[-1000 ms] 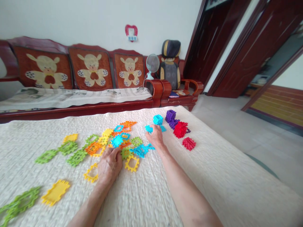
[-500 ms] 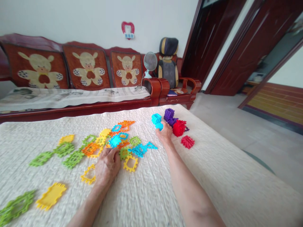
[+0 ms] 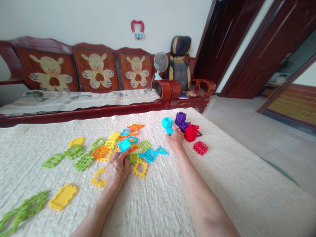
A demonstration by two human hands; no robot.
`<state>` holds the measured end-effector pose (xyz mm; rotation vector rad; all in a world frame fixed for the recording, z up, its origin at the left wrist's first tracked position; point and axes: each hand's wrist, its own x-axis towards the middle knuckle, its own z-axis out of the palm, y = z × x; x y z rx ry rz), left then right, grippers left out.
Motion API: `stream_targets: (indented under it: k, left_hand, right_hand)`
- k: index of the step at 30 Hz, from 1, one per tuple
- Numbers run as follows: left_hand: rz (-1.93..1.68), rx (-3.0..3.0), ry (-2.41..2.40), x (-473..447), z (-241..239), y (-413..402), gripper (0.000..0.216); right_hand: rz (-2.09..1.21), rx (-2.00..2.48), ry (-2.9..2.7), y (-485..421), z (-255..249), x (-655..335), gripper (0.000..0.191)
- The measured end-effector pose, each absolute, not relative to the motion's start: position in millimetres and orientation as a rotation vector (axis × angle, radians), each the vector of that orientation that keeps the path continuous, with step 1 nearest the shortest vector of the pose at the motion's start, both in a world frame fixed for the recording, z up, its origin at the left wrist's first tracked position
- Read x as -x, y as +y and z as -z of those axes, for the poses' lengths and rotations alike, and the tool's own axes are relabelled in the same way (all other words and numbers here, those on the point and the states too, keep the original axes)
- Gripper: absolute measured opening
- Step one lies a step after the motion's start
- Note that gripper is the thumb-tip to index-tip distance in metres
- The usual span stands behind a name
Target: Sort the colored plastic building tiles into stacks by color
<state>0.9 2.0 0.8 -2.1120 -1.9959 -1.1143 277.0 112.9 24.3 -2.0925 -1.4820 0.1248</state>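
Observation:
My right hand (image 3: 175,138) is at the far right part of the table, its fingers closed around light blue interlocking plastic pieces (image 3: 169,131). Just beyond it is a stack of light blue pieces (image 3: 167,122). My left hand (image 3: 118,168) rests at the near edge of a loose pile, fingers curled together and their tips hidden, so what they grip does not show. Around it lie a solid light blue piece (image 3: 124,144), an orange piece (image 3: 99,153), a green window piece (image 3: 134,157) and a yellow frame piece (image 3: 140,168).
Right of my right hand stand purple pieces (image 3: 181,118), a red cluster (image 3: 191,132) and a red stack (image 3: 200,147). Green pieces (image 3: 37,201) and a yellow piece (image 3: 63,197) lie near left. A sofa (image 3: 164,95) with a small fan (image 3: 161,62) stands behind the table.
The whole view has shifted, so the table and pieces sit further right in the picture. Both hands keep nearly the same places among the pieces.

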Motion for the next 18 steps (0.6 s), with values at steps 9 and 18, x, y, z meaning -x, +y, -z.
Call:
stream_targets:
  k: [9,18]
  left_hand:
    - [1.382,1.943,-2.079,2,0,4,0.024]
    - [1.664,1.693,-2.069,8,3,11,0.029]
  right_hand:
    - [-0.04,2.003,-1.431,111,-28,-272,0.056]
    - [-0.264,1.069,-2.158,75,-42,-175,0.054]
